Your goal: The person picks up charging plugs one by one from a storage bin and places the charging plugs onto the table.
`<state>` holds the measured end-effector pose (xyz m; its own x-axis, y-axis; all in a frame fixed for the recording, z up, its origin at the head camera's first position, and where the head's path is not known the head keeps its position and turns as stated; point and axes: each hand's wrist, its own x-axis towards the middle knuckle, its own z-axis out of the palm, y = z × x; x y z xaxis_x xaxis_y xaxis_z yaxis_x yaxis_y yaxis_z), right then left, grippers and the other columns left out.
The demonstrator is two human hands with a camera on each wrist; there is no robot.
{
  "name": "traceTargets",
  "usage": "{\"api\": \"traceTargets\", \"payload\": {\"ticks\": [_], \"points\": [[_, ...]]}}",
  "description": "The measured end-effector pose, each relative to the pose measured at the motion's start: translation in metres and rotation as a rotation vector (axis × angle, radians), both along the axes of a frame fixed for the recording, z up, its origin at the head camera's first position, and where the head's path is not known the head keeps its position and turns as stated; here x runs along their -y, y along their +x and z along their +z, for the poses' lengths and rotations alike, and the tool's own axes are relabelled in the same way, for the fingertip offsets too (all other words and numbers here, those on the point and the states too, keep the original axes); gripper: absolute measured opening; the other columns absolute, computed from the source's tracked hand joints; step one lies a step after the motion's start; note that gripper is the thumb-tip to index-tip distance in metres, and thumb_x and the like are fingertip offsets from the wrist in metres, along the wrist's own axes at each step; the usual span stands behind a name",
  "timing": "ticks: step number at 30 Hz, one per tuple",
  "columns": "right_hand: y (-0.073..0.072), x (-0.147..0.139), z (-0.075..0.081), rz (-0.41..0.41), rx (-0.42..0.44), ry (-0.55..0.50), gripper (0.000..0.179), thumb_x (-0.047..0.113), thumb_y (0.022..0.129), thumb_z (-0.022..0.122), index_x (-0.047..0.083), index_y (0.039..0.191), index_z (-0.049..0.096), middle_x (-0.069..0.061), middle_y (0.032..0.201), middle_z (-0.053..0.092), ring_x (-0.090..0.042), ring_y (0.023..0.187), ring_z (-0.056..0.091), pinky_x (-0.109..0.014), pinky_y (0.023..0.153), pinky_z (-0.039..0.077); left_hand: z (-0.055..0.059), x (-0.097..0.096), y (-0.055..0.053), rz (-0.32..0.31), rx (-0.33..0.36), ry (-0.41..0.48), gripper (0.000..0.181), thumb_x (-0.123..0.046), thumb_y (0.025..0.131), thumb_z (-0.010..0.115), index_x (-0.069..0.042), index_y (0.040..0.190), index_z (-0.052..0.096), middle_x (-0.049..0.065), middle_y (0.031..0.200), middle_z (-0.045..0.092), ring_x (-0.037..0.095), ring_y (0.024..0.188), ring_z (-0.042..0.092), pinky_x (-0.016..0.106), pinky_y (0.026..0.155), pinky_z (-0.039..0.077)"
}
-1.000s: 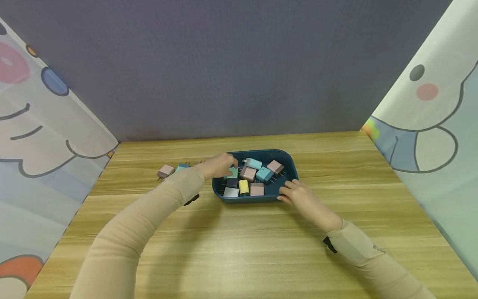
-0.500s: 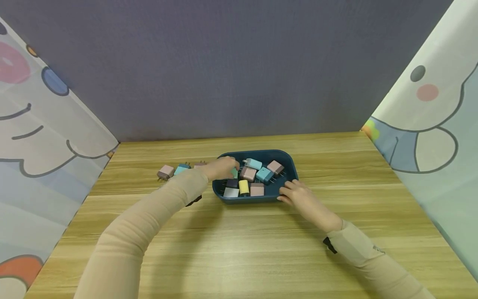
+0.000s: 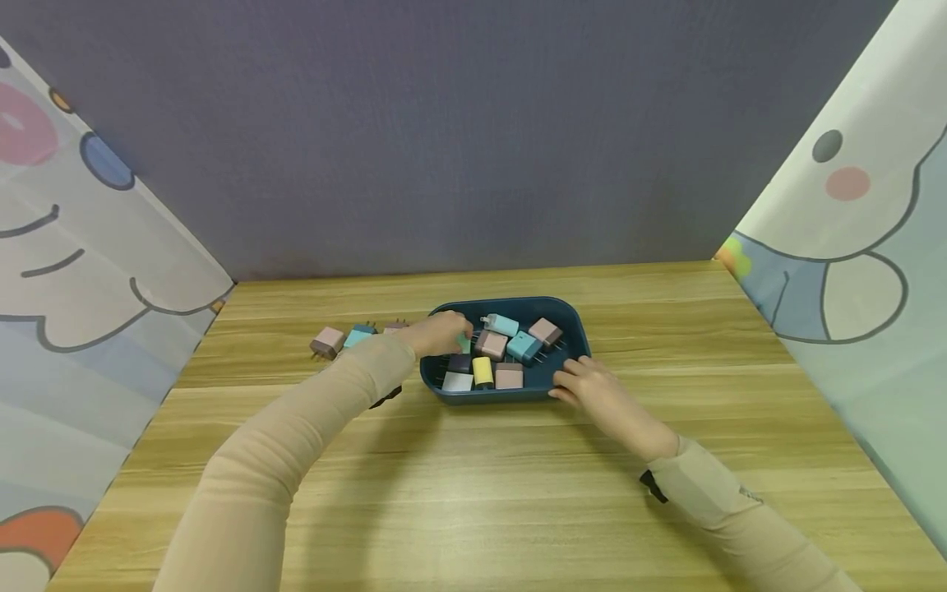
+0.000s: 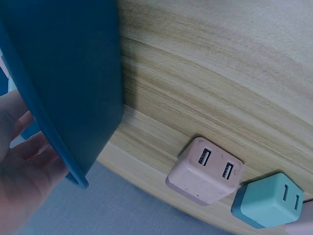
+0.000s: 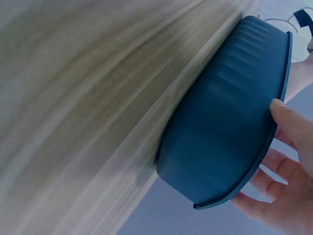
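Observation:
A dark blue plastic box [image 3: 533, 302] on the table holds several USB wall chargers. My left hand [image 3: 440, 331] reaches over its left rim, the fingertips pinching a mint green charger [image 3: 464, 344] that the hand partly covers. Beside it lie a dark charger [image 3: 460, 363], a white charger [image 3: 457, 382], a yellow charger [image 3: 482, 372] and a pink charger [image 3: 491, 345]. At the box's front right corner, my right hand [image 3: 580, 382] grips the rim. In the right wrist view, the thumb [image 5: 281, 110] presses outside the wall while the other fingers go over the rim.
Left of the box, a pink charger [image 3: 327, 341], a teal charger [image 3: 360, 335] and another pink charger [image 3: 395, 326] stand in a row on the wooden table [image 3: 473, 493]. A grey panel [image 3: 473, 148] rises behind the table, with cartoon-printed cloth at both sides.
My left hand has come lower and slightly right over the mint green charger, its fingers closing in on it. The right hand and the box have stayed put.

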<state>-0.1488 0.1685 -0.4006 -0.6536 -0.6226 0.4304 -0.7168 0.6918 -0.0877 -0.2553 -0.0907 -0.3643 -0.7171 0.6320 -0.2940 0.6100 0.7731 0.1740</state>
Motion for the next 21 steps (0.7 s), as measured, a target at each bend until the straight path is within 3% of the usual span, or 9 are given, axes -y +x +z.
{"api": "traceTargets", "payload": {"ticks": [8,14,21], "points": [[0.0007,0.0003,0.0005,-0.006,-0.004,0.0,0.01,0.017,0.076,0.068,0.011,0.076,0.061,0.002,0.07,0.048,-0.013,0.063,0.036,-0.028,0.059,0.038,-0.0014,-0.0023,-0.0025,-0.027,0.0,0.011,0.029,-0.006,0.079,0.065,-0.002,0.108,0.06,0.012,0.112,0.057,0.025,0.102,0.054,0.032,0.082,0.046],[0.001,0.0005,0.0004,-0.002,-0.004,-0.004,0.009,0.016,0.076,0.068,0.01,0.076,0.061,0.002,0.071,0.048,-0.013,0.063,0.036,-0.028,0.06,0.038,-0.0026,-0.0068,-0.0026,-0.005,0.037,-0.045,0.034,-0.007,0.079,0.065,-0.005,0.112,0.058,0.01,0.116,0.055,0.025,0.107,0.051,0.032,0.085,0.045],[0.0005,0.001,0.0008,0.007,-0.021,-0.016,0.01,0.016,0.075,0.07,0.01,0.075,0.062,0.001,0.07,0.049,-0.013,0.062,0.036,-0.027,0.058,0.037,-0.0056,-0.0086,-0.0047,-0.005,0.027,-0.08,0.033,-0.008,0.08,0.065,-0.006,0.112,0.058,0.009,0.116,0.056,0.022,0.107,0.051,0.031,0.085,0.045]]}}
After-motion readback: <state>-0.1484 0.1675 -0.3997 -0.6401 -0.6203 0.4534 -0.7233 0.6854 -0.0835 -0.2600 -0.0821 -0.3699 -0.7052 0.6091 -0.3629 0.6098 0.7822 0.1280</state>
